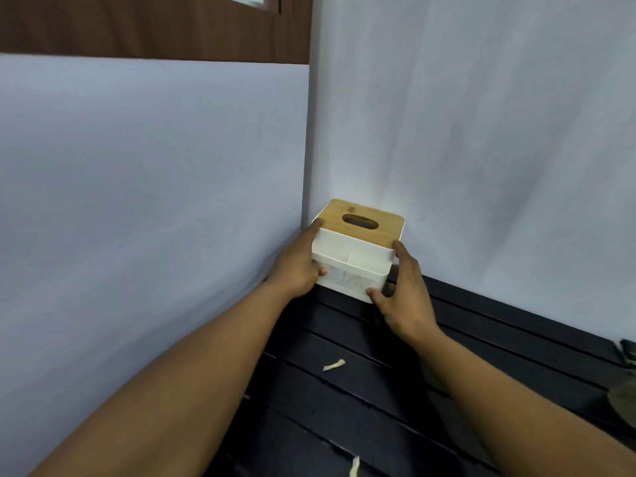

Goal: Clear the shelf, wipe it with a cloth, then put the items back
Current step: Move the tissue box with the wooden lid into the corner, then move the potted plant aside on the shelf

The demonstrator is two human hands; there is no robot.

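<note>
Left hand (298,266) and right hand (402,290) grip opposite sides of a white tissue box (354,256) (bamboo lid with an oval slot) — it sits in the wall corner at the far end of a dark slatted shelf (361,390). Two pale scraps (334,365) lie on the slats.

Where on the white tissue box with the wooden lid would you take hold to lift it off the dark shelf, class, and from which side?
Grip the tissue box by its two white side walls, below the wooden lid, coming from the front with one hand per side, as the left hand and right hand do. It sits in the wall corner, so the back is blocked, and the lid may lift off.
</note>
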